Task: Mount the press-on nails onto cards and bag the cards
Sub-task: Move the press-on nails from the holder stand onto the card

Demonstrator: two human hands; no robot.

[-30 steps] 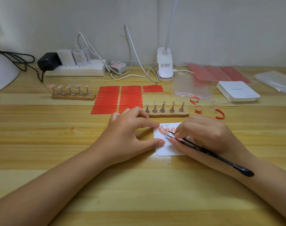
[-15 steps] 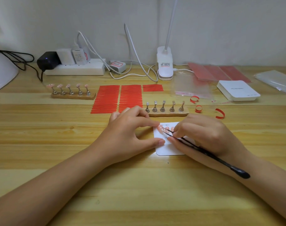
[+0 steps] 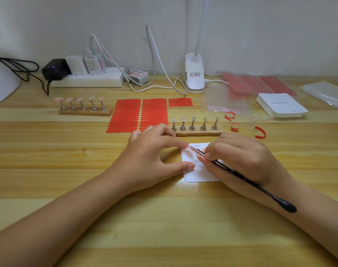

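Note:
A white card (image 3: 198,175) lies on the wooden table in front of me, with pale pink press-on nails (image 3: 189,153) near its top edge. My left hand (image 3: 154,157) presses the card's left side with index fingertip and thumb. My right hand (image 3: 239,157) grips black tweezers (image 3: 241,176), whose tips touch the nails on the card. Just behind the card, a wooden stand (image 3: 198,132) carries bare metal holders. A second stand (image 3: 85,111) at the left still carries pink nails.
Red adhesive strips (image 3: 137,114) lie behind my left hand, curled red backings (image 3: 234,127) at the right. Clear bags (image 3: 226,101), a white card stack (image 3: 281,105) and red sheets (image 3: 258,83) sit at back right. A power strip (image 3: 87,79) and clip lamp (image 3: 194,74) line the wall.
Both hands have stayed on the card. The tweezer tips have shifted slightly up and left over the nails.

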